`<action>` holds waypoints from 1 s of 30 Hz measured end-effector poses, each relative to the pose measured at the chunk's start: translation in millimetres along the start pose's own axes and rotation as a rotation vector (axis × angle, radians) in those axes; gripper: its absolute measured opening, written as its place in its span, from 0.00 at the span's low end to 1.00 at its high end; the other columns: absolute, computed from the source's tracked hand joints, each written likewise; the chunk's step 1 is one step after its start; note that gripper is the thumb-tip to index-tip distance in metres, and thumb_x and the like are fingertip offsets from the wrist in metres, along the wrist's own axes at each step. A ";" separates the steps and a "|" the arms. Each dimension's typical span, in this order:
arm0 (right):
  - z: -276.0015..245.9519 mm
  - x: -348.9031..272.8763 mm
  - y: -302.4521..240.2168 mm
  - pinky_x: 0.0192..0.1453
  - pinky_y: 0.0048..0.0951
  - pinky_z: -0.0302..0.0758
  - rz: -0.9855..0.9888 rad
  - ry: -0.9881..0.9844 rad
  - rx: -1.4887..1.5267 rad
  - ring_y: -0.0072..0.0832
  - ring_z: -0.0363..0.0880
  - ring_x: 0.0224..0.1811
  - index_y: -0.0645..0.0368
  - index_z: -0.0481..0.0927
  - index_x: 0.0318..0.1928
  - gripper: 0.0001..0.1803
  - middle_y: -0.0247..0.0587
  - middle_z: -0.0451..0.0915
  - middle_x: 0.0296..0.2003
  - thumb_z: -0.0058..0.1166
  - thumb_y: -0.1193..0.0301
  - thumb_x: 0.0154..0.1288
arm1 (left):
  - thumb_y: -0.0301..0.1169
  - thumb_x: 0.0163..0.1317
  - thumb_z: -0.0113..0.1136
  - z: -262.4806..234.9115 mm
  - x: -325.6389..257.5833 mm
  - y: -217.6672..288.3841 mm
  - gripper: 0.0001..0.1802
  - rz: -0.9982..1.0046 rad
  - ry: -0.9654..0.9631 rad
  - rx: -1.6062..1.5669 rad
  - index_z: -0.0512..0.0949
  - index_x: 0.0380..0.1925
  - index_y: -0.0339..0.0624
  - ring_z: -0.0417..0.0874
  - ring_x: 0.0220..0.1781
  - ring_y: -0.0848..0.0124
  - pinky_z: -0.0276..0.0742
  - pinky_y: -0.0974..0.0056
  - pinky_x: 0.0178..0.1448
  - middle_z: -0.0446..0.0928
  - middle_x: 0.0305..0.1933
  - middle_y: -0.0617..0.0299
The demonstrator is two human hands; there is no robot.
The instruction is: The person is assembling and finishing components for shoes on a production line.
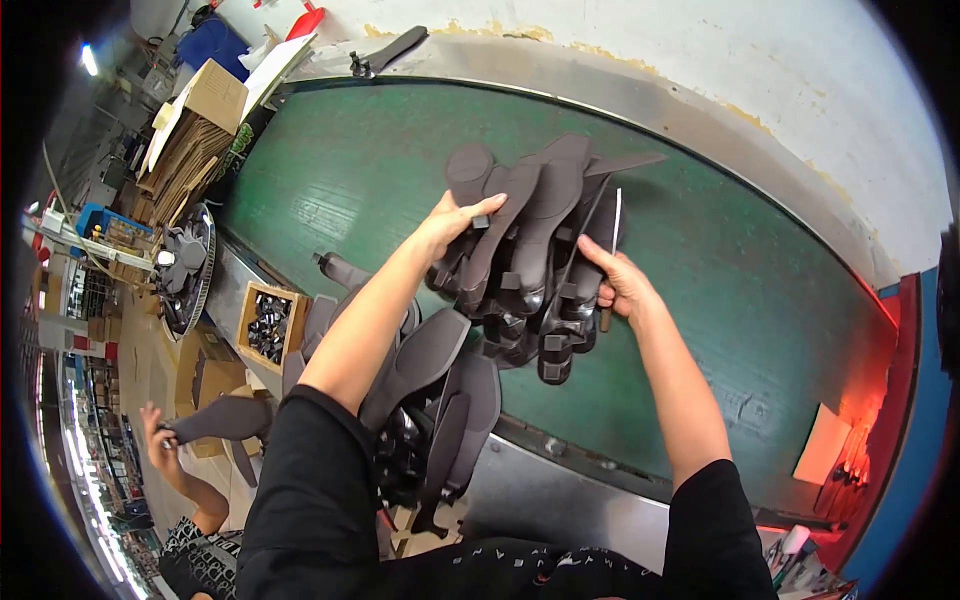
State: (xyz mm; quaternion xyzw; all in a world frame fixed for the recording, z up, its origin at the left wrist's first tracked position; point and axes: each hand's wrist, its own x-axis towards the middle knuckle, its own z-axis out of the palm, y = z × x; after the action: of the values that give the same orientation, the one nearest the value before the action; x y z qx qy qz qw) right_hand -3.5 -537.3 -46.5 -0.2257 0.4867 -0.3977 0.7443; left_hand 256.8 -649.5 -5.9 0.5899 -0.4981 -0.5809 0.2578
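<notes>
A wide green conveyor belt [700, 290] curves across the room, edged by a grey metal frame [560, 490] and a pale wall beyond. Above the belt, a person in black sleeves holds up a bundle of dark grey shoe soles with block heels [530, 250], fanned out like a hand of cards. The left hand [455, 222] is wrapped over the bundle's left side, fingers curled around it; the right hand [622, 283] grips the lower right edge, thumb and fingers closed on the soles. A second heap of the same soles [440, 390] rests lower down, near the person's lap.

To handle such a bundle well, it seems wise to keep both grips firm and the heels aligned, so no piece slides out (they overlap loosely).

At left, flattened brown cardboard boxes [195, 140] lean in a stack, a small wooden crate of dark parts [268, 325] sits below them, and a blue container [210, 45] stands at the top. An orange-lit card [822, 445] lies at the belt's right edge. Lower left, another person's hand [160, 435] holds a sole.
</notes>
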 end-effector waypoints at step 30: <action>-91.5 -475.4 207.7 0.15 0.19 0.59 0.284 0.704 -0.161 0.16 0.63 0.14 0.66 0.66 0.56 0.37 0.34 0.74 0.26 0.69 0.62 0.51 | 0.52 0.45 0.73 250.2 -350.6 -121.2 0.61 0.228 -0.729 0.201 0.44 0.68 0.35 0.64 0.67 0.44 0.61 0.52 0.69 0.61 0.64 0.34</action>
State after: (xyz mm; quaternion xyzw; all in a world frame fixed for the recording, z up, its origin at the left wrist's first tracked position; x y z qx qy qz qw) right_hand -108.7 -25.9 23.6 -0.0636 0.7684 -0.3043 0.5594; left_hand 116.1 -224.8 -10.7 0.3081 -0.6738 -0.6682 0.0679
